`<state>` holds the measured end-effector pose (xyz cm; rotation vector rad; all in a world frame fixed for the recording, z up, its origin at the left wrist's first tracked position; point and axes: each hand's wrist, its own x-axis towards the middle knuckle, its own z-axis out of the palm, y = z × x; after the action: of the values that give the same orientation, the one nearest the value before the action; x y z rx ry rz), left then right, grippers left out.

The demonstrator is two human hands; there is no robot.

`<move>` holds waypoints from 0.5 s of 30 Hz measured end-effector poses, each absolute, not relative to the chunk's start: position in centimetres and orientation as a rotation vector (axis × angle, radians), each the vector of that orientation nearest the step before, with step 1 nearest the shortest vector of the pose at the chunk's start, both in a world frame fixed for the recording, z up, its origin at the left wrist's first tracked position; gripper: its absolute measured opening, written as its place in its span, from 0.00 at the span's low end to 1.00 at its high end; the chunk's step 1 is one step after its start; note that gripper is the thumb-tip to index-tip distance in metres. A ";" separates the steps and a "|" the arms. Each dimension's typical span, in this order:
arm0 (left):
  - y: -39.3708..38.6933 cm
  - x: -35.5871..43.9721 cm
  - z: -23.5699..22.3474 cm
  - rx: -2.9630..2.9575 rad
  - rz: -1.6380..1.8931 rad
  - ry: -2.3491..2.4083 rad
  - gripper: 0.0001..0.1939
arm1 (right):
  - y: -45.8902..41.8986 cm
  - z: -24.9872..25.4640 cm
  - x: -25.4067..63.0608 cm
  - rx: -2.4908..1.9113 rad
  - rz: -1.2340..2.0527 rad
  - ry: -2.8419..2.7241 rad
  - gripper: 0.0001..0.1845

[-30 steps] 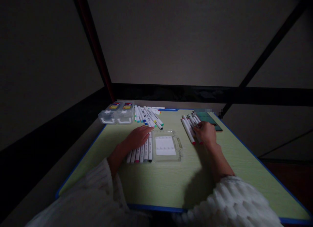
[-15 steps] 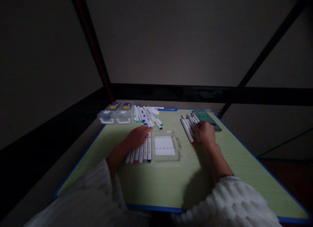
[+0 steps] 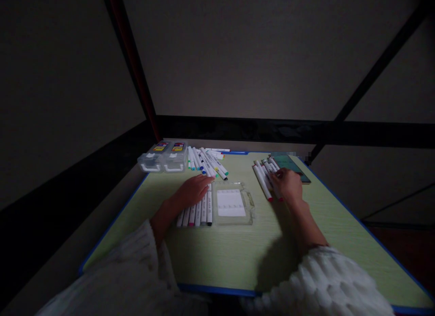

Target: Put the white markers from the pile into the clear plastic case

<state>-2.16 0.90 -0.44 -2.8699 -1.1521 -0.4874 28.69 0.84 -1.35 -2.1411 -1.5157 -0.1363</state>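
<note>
My left hand (image 3: 190,190) lies over a row of white markers (image 3: 197,215) in a clear plastic case, its fingers stretched out and close to flat. The case's transparent lid (image 3: 250,220) is folded open to the right, with a white printed card (image 3: 231,203) in it. On the right, my right hand (image 3: 289,185) has its fingers closed at a small bunch of white markers (image 3: 262,182), some red-ended. It appears to pinch one of them; the fingertips are partly hidden.
Loose markers (image 3: 213,162) with coloured ends lie heaped at the back. Two clear handled cases (image 3: 175,163) stand at the back left. A tablet-like device with a green screen (image 3: 288,164) lies at the back right. The pale green table (image 3: 217,257) has blue edging.
The view has shifted slightly, so everything sits a little further right. Both hands keep nearly the same places at the markers.
</note>
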 end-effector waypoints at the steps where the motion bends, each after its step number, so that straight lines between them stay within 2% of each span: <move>1: 0.9 -2.1 -0.4 -2.870 -0.488 -1.146 0.18 | 0.8 -1.3 28.6 -2.133 -0.147 -1.515 0.15; 15: 1.0 -2.2 -0.6 -2.881 -0.524 -1.157 0.18 | 0.8 -0.5 26.9 -1.940 -0.234 -1.651 0.11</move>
<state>-2.17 1.00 -0.62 -2.8807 -1.1568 -0.5244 26.86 0.78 -0.46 -1.9399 -1.6509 -0.2337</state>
